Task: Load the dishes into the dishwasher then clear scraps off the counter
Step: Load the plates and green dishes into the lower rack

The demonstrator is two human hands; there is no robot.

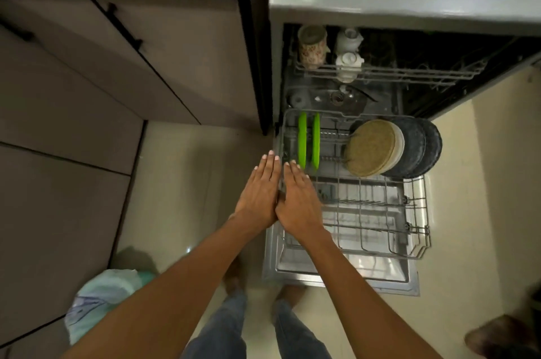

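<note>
Flat hands [281, 197] over half-loaded rack [409, 212]

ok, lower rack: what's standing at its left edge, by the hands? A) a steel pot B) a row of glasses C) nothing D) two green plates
D: two green plates stand on edge in the lower rack, just beyond the fingertips of the open left hand and right hand.

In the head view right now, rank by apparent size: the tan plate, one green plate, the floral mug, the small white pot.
1. tan plate, seen nearly face-on.
2. green plate, seen edge-on, so its face is hidden.
3. floral mug.
4. small white pot.
The mug and pot sit farther from the camera, so their true sizes are uncertain.
</note>
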